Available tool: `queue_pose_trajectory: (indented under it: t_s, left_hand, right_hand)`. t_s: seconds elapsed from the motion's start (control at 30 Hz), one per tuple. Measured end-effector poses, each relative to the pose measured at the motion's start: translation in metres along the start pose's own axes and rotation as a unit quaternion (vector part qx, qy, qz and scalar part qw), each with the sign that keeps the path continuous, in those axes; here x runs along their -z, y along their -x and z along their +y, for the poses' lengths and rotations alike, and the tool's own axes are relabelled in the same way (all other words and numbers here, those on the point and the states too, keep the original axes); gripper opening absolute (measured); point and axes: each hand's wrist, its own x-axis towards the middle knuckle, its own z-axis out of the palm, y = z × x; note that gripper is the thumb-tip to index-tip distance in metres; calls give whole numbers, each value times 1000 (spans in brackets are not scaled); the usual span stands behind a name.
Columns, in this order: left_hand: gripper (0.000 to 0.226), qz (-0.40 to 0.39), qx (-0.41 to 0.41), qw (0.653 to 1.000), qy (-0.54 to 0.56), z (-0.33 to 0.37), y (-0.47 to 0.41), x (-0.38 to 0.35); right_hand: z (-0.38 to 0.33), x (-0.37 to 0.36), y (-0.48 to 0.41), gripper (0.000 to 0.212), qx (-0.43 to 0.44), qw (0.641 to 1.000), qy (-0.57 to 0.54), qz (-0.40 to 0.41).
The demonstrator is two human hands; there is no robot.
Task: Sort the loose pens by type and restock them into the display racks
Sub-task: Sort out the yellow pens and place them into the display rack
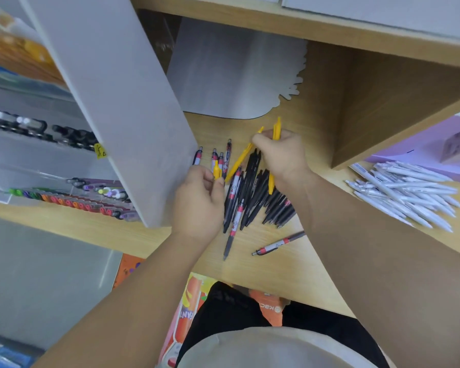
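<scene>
A heap of black pens (252,192) lies on the wooden shelf (282,264), mixed with red-and-white printed pens (236,181). My right hand (282,155) grips yellow pens (276,128) above the heap, with one yellow pen (239,160) slanting down to its left. My left hand (199,200) pinches a short yellow pen (216,171) at the heap's left edge. Two printed pens (278,244) lie apart, nearer me.
A white divider panel (117,102) leans at the left, with racks of coloured pens (72,200) and black pens (37,128) behind it. White pens (406,192) are piled at the right beside a wooden box wall (383,107). A grey sheet (231,75) lies at the back.
</scene>
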Motion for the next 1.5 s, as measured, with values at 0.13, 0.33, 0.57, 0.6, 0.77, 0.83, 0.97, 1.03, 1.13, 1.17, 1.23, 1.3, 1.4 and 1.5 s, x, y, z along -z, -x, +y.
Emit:
queue_pose_trajectory:
  t_s: [0.13, 0.33, 0.57, 0.6, 0.77, 0.83, 0.97, 1.03, 1.13, 1.17, 1.23, 1.3, 1.4, 1.5]
  left_hand:
    - [6, -17, 5, 1000, 25, 11, 14, -7]
    - [8, -86, 84, 986, 112, 50, 60, -52]
    - [21, -108, 185, 957, 197, 90, 135, -133]
    - [24, -107, 202, 953, 198, 93, 146, -144]
    - [21, -92, 338, 884, 311, 103, 195, -187]
    - [15, -94, 374, 856, 344, 105, 208, -196]
    - [11, -112, 404, 836, 354, 110, 220, -211]
    - [12, -121, 412, 829, 358, 113, 221, -220]
    - [16, -121, 420, 832, 342, 114, 218, -231]
    - [18, -118, 423, 834, 335, 114, 216, -234]
    - [21, -110, 426, 840, 316, 113, 214, -239]
    - [23, -100, 428, 845, 306, 114, 215, -244]
    - [27, -80, 423, 854, 293, 114, 216, -246]
    - [26, -70, 415, 863, 278, 114, 216, -245]
  right_hand:
    - [-1, 43, 15, 19, 11, 998, -63, 7]
    - [8, 162, 44, 23, 57, 998, 14, -14]
    - [41, 275, 64, 9, 126, 962, 227, -82]
    - [53, 285, 62, 10, 135, 949, 269, -94]
    - [101, 300, 64, 13, 176, 882, 391, -193]
    - [114, 297, 65, 14, 191, 866, 410, -215]
    - [127, 294, 63, 16, 208, 843, 438, -234]
    - [130, 299, 61, 18, 224, 844, 440, -210]
    - [132, 310, 57, 25, 255, 831, 464, -169]
    - [131, 313, 55, 26, 264, 822, 476, -169]
    - [129, 314, 51, 23, 272, 793, 510, -194]
    - [129, 312, 48, 14, 277, 763, 538, -228]
    - [131, 307, 47, 27, 287, 740, 553, -253]
    - [131, 306, 50, 28, 288, 745, 546, -253]
